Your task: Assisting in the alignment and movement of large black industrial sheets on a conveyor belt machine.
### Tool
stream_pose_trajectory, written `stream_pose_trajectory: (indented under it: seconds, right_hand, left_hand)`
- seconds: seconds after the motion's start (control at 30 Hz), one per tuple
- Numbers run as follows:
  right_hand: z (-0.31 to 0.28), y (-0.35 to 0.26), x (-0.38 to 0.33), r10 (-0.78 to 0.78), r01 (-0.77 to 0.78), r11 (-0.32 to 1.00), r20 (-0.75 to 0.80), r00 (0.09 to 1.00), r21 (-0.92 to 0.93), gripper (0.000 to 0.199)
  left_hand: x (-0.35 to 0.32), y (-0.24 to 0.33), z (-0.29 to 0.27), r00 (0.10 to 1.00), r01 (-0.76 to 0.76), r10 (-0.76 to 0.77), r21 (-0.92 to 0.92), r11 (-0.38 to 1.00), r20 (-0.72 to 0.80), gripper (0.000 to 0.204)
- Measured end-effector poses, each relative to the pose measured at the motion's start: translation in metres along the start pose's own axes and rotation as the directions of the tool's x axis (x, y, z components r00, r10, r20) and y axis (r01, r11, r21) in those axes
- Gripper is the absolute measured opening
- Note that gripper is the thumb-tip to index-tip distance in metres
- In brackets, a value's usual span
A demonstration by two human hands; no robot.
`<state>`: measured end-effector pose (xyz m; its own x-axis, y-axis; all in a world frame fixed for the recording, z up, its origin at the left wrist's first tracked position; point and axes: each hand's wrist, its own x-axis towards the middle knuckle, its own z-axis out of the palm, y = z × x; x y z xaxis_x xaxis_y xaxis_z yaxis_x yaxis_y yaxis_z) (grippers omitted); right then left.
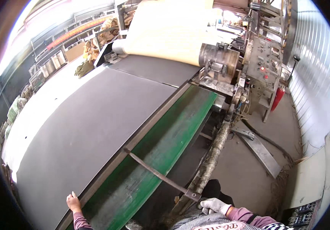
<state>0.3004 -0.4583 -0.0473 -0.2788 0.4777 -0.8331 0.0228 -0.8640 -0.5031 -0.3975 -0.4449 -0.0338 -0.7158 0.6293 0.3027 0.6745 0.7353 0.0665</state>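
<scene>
My bare left hand point(73, 202) is at the lower left, beside the long dark rail point(107, 168) where it borders a wide grey sheet point(92, 111). Its fingers are curled at the sheet's edge; whatever they may grip is too small to make out. On my right hand point(215, 206) is a whitish work glove. That hand rests low against my checked apron point(195, 219), close to the end of a metal crossbar point(157, 174). Its fingers are bent inward, and their inner side is hidden.
A green belt point(149, 153) runs alongside the rail, with a worn pipe point(213, 157) to its right. Farther off stand a pale yellow roll of sheet point(169, 30), a motor drum point(220, 57) and a control panel point(264, 57). A metal plate point(262, 155) lies on the floor.
</scene>
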Motion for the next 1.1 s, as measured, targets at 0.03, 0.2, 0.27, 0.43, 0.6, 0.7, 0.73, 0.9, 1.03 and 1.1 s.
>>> stream_pose_trajectory:
  seconds: [0.03, 0.2, 0.27, 0.43, 0.6, 0.7, 0.73, 0.9, 1.03, 1.1]
  right_hand:
    - [-0.001, -0.001, 0.0, 0.0, 0.0, 1.0, 0.017, 1.0, 0.003, 0.028]
    - [0.0, -0.002, -0.001, -0.002, 0.002, 1.0, -0.002, 1.0, -0.027, 0.026]
    - [-0.001, -0.002, -0.001, 0.001, -0.002, 1.0, -0.01, 1.0, -0.021, 0.026]
    - [-0.003, 0.001, 0.003, 0.015, -0.014, 1.0, 0.01, 1.0, -0.018, 0.026]
    - [-0.003, 0.001, 0.007, 0.064, -0.065, 0.997, -0.027, 0.998, -0.044, 0.026]
    - [-0.001, -0.001, 0.005, 0.03, -0.034, 0.994, -0.038, 0.999, -0.099, 0.026]
    - [0.0, -0.002, 0.004, 0.025, -0.029, 0.994, -0.034, 0.999, -0.103, 0.026]
    - [0.001, -0.004, 0.0, -0.032, 0.024, 0.967, -0.024, 0.999, -0.253, 0.033]
    - [0.001, 0.0, -0.003, -0.018, 0.017, 0.99, -0.004, 1.0, -0.139, 0.032]
    - [0.001, 0.001, -0.003, -0.008, 0.008, 0.998, -0.001, 1.0, -0.055, 0.027]
  left_hand:
    - [-0.006, 0.009, 0.0, 0.999, -0.048, 0.047, -0.068, 0.997, -0.02, 0.043]
    - [-0.032, 0.114, -0.003, 0.967, -0.233, 0.208, -0.178, 0.956, -0.148, 0.042]
    - [-0.037, 0.157, -0.01, 0.971, -0.236, 0.226, -0.145, 0.961, -0.08, 0.046]
    - [-0.04, 0.253, -0.02, 0.959, -0.285, 0.284, -0.084, 0.955, -0.024, 0.062]
    - [-0.044, 0.344, -0.029, 0.948, -0.311, 0.316, -0.118, 0.943, 0.031, 0.067]
    - [-0.039, 0.391, -0.037, 0.911, -0.383, 0.401, -0.162, 0.91, 0.1, 0.069]
    - [-0.034, 0.404, -0.037, 0.894, -0.397, 0.425, -0.192, 0.898, 0.14, 0.07]
    - [-0.004, 0.391, -0.015, 0.752, -0.287, 0.637, -0.786, 0.547, 0.168, 0.063]
    - [0.006, 0.255, 0.003, 0.689, -0.691, 0.715, -0.19, 0.698, 0.119, 0.041]
    - [0.005, 0.175, 0.006, 0.829, -0.506, 0.445, 0.115, 0.855, 0.339, 0.043]
